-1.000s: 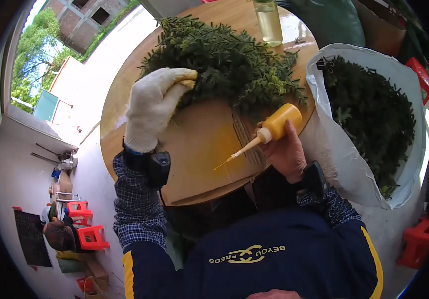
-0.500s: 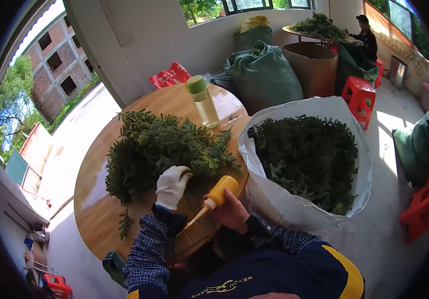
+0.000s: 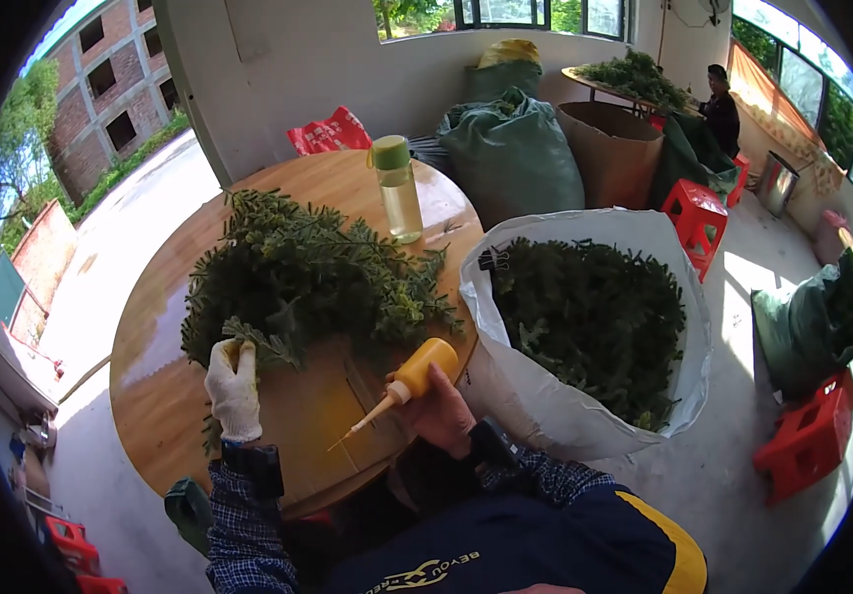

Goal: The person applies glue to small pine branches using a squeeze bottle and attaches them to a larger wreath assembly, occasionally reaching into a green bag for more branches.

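My left hand [image 3: 233, 391], in a white knit glove, is at the near left edge of a heap of green needle-leaved branches [image 3: 298, 262]. Its thumb and fingers pinch a small evergreen sprig [image 3: 266, 343], whose tip points right. Bare, my right hand [image 3: 439, 416] is wrapped round a yellow squeeze bottle [image 3: 426, 367]. The bottle is tilted, and its long thin nozzle [image 3: 362, 424] points down and left above the near part of the round wooden table [image 3: 154, 396]. Part of the right hand's grip is hidden behind the bottle.
A clear drink bottle with a green lid [image 3: 400, 193] stands behind the heap. Right of the table is a white sack [image 3: 585, 441] full of green sprigs. Beyond are green sacks [image 3: 510, 158], a brown drum [image 3: 612, 148], red stools [image 3: 699, 220] and another person [image 3: 721, 114].
My left hand has moved left from the heap's front middle and now pinches a sprig. My right hand still holds the squeeze bottle. The whole view has shifted slightly.
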A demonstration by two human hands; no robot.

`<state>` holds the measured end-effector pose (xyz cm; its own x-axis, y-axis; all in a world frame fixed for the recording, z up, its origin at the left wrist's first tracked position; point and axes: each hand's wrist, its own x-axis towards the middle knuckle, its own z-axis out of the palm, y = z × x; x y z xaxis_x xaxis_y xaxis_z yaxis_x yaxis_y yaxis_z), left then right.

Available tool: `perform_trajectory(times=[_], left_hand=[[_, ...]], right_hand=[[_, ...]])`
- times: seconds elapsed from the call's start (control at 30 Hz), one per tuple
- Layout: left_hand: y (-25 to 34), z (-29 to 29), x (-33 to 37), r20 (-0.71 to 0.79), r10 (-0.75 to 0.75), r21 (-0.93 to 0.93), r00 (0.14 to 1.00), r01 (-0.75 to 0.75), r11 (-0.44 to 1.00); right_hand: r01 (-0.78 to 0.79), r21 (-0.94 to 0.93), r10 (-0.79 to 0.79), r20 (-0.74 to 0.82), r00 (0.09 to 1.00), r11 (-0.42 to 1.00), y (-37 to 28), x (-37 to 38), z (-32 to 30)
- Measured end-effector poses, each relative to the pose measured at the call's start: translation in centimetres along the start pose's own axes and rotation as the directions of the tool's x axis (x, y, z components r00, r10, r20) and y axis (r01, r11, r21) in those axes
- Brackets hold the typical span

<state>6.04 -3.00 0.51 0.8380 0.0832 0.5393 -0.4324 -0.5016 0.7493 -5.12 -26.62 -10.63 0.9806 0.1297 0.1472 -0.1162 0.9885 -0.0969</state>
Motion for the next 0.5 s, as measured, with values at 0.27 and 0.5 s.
perform_trajectory(times=[0.27, 0.5], left_hand=[[2.2, -4.4, -7.2, 0.258, -0.096, 0.137, 0.961, 0.062, 0.989], [3.2, -10.2, -3.2, 0.185, 0.022, 0.169, 0.982, -0.054, 0.984]], right_hand=[[0.071, -0.051, -0.070, 0.030, 0.997, 0.996, -0.2, -1.0, 1.0], [0.037, -0.025, -0.037, -0.040, 0.999, 0.999, 0.8, -1.0, 1.0]])
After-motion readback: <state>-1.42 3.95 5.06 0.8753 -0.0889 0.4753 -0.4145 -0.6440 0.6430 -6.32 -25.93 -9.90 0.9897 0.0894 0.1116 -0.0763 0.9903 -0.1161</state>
